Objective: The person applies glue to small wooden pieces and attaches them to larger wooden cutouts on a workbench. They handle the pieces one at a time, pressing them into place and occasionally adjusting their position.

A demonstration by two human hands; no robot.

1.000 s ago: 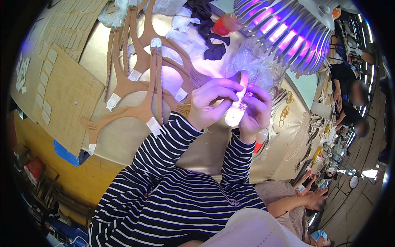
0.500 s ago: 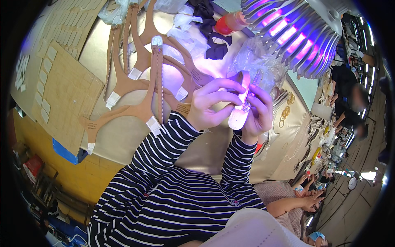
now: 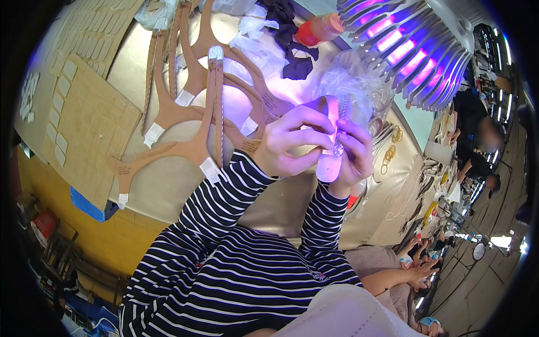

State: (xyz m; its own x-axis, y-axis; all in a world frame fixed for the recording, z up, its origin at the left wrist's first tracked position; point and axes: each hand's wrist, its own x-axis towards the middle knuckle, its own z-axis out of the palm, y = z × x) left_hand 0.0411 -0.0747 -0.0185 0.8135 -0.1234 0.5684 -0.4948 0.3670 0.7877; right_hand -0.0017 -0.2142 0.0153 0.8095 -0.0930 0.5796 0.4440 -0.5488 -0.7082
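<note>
Beneath the lit purple lamp (image 3: 412, 56), both hands hold a looped strap (image 3: 329, 168) with a rounded lower end that glows pale in the light. My left hand (image 3: 292, 137) pinches it from the left with thumb and fingers. My right hand (image 3: 356, 154) is closed on its right side, fingertips bent onto the strap. The fingers hide the strap's middle. To the left of my left hand lie several tan forked strap pieces (image 3: 182, 151) with long braided-edge straps. White tabs (image 3: 210, 169) wrap some of their ends, and a silvery wrap (image 3: 215, 53) caps a strap tip.
Tan boards (image 3: 92, 132) with pale oval pieces lie at left. Behind the hands are clear plastic (image 3: 351, 78), black cloth (image 3: 297, 63) and a red bottle (image 3: 319, 30). Yellowish rings (image 3: 388, 154) and loose straps lie at right. A co-worker's hand (image 3: 421, 274) shows at lower right.
The strap's rounded end has tipped downward and turned slightly, now hanging more upright. My fingers have shifted a little on it. The view has moved slightly; the pieces on the table look the same.
</note>
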